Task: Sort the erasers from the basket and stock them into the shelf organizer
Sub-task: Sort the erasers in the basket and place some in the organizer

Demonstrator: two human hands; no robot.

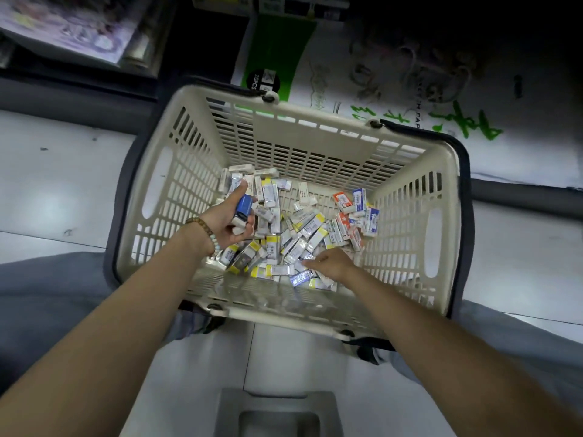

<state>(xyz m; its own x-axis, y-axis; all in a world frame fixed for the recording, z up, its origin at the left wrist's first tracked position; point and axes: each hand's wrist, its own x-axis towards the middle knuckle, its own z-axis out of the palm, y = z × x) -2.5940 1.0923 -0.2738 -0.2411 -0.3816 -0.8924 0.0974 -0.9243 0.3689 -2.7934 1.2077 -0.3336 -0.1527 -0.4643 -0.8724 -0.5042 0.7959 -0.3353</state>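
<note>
A cream plastic basket point(441, 216) stands on the floor between my knees. Its bottom is covered with several small wrapped erasers point(293, 234), with white, yellow, blue and orange-red sleeves. My left hand point(228, 222), a bead bracelet on its wrist, is raised over the left of the pile and grips a few erasers, the top one in a blue sleeve point(244, 207). My right hand point(331, 263) is down in the pile near the basket's front, its fingers pinching a white eraser point(301, 265). The shelf organizer is out of sight.
The basket's dark handles point(467, 184) hang down outside its rim. A white and green printed carton point(362, 89) lies behind the basket. A dark low shelf with packaged goods point(79, 36) is at the upper left. A grey stool edge point(277, 411) shows below on the pale tiled floor.
</note>
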